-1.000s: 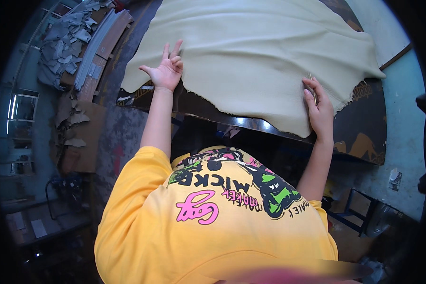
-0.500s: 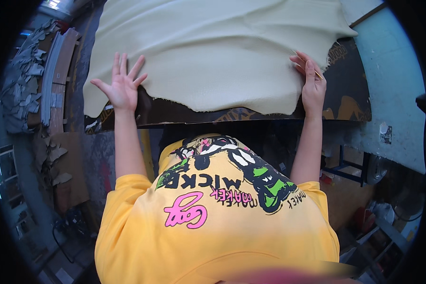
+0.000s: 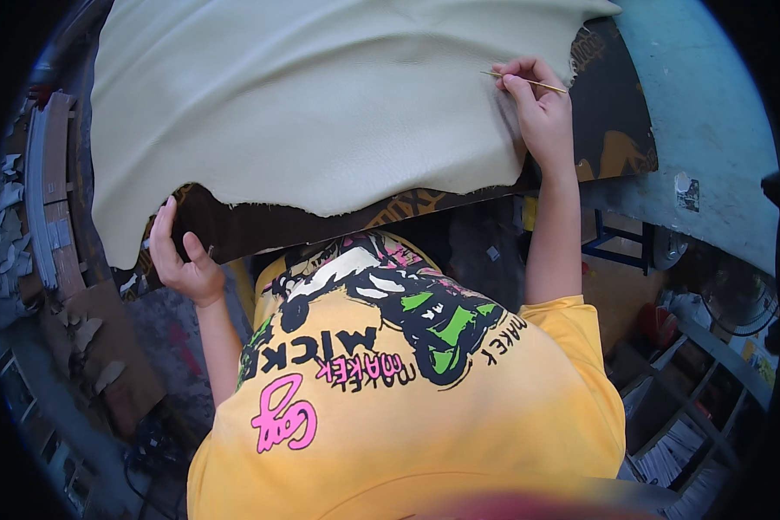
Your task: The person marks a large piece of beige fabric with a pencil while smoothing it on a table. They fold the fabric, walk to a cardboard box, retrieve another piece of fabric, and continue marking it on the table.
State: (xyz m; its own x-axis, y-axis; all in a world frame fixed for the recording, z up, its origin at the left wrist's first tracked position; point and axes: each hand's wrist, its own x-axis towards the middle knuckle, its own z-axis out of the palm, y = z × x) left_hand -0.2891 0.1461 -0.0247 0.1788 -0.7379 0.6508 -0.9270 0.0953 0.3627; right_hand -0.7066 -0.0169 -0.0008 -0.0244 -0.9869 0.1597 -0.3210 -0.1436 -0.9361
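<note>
A large cream-coloured hide of leather [image 3: 321, 113] with ragged edges lies spread over a dark printed board [image 3: 611, 113], a few soft folds running across it. My right hand [image 3: 542, 104] is over its right part, pinching a thin gold-coloured stick [image 3: 529, 81], which looks like a pen or an awl; its exact kind cannot be made out. The stick's point faces left over the leather. My left hand [image 3: 186, 260] is at the near left edge of the hide, its fingers stretched out with the thumb apart, holding nothing.
A pale blue-green table [image 3: 702, 130] adjoins the board on the right. At the left, long flat strips [image 3: 52, 191] lean beside heaped grey scraps [image 3: 7, 217]. A fan [image 3: 737, 295] and a compartmented rack [image 3: 702, 381] stand at the lower right.
My left hand has come off the leather, moving down and nearer to me. My right hand has shifted up and left, turning the stick to point left. The whole view has swung.
</note>
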